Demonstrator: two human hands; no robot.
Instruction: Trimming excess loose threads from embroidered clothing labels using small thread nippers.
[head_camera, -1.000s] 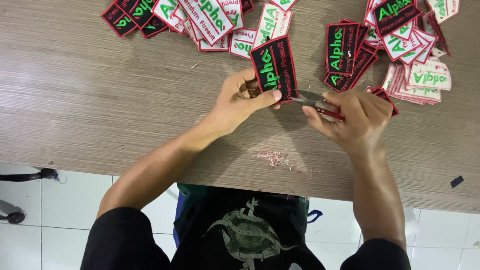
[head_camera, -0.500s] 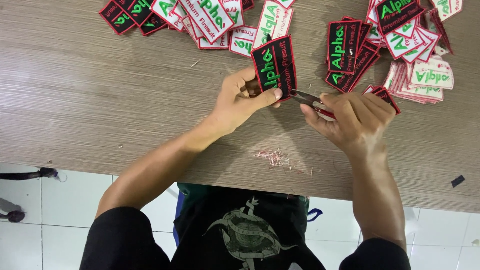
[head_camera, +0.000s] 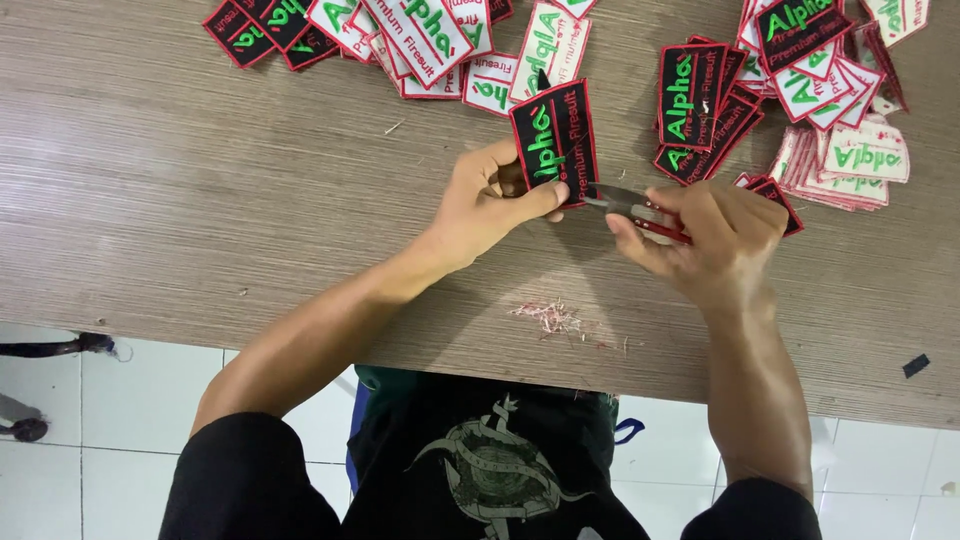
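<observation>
Both hands are up over the wooden table (head_camera: 200, 200), working close together. Left hand (head_camera: 495, 200) pinches a black patch (head_camera: 556, 135) w/ red border and green stitched lettering, thumb pressed on its lower edge, fingers curled behind it, patch standing nearly upright. Right hand (head_camera: 715, 240) is closed round small thread snips (head_camera: 632, 208) (red handle, metal blades), tips pointing at the patch's lower right corner and just about touching it; can't tell if the blades are apart or together. Beyond the held patch, along the table's far edge, lies a spread of white patches and black patches (head_camera: 400, 40). Past my right hand sits another pile of patches (head_camera: 800, 90), some stacked. On the near side of the held patch, close to the table's front edge, there's a small heap of pinkish thread clippings (head_camera: 548, 318).
</observation>
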